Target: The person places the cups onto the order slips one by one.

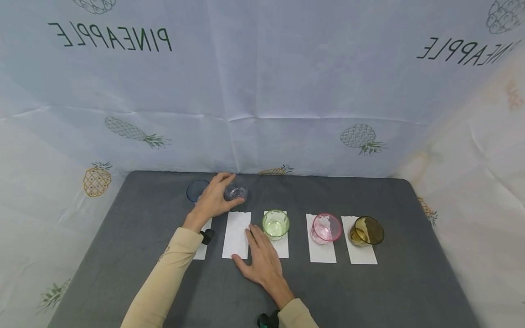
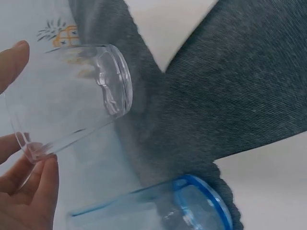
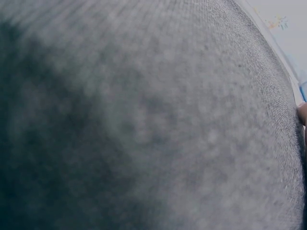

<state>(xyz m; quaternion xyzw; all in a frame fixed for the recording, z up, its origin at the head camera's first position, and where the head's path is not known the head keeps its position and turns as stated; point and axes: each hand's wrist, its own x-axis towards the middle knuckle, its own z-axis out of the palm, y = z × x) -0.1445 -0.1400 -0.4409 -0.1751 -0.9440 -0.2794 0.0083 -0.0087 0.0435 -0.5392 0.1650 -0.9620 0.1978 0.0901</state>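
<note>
My left hand (image 1: pixel 214 197) holds a clear drinking glass (image 1: pixel 236 193) near the back edge of the table. In the left wrist view its thumb and fingers (image 2: pixel 45 184) span the rim of that glass (image 2: pixel 72 91). A blue glass (image 1: pixel 196 190) stands just left of the hand, partly hidden by it. My right hand (image 1: pixel 262 257) lies with fingers extended at the right edge of a white paper strip (image 1: pixel 235 234), left of a green glass (image 1: pixel 276 224). In the right wrist view only a bit of that hand (image 3: pixel 302 114) shows at the edge.
A pink glass (image 1: pixel 326 228) and an amber glass (image 1: pixel 366 231) stand on white paper strips to the right. Another strip (image 1: pixel 201 252) is partly covered by the left wrist. Grey cloth (image 1: pixel 389 291) covers the table; a pineapple-print curtain (image 1: pixel 287 91) hangs behind.
</note>
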